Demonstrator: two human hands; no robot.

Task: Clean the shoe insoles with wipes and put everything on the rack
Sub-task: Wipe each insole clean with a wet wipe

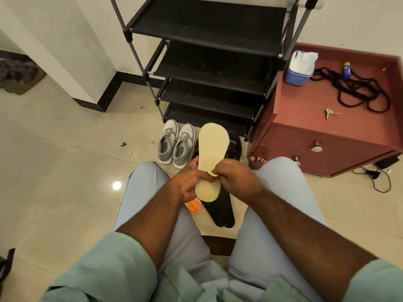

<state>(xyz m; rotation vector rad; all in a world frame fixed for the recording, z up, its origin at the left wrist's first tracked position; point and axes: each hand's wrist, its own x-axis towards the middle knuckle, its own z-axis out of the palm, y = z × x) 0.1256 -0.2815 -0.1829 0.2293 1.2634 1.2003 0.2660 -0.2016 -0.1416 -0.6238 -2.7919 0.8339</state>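
I sit with my knees apart and hold a pale cream insole [212,149] up in front of me, its toe end pointing away toward the rack [209,62]. My left hand [192,182] grips the heel half from the left side, fingers curled behind it and thumb across its face. My right hand [235,177] pinches a small bunched white wipe [214,173] against the insole's right edge, about midway along its length. On the floor between my legs lie two black insoles [222,212], side by side and overlapping, partly hidden under the cream one. Just left of them an orange thing [193,207] peeks out from under my left forearm; I cannot tell what it is. A pair of grey shoes [174,144] stands on the floor just in front of the rack's lowest shelf, and a black shoe [234,147] sits beside them to the right, mostly covered by the insole. The black rack has four fabric shelves. To its right is a reddish-brown cabinet [327,127] whose top carries a blue tub of wipes [298,68] near the back left corner, a tangle of black laces [357,90], a small blue bottle [346,69] and a pair of keys [330,113].
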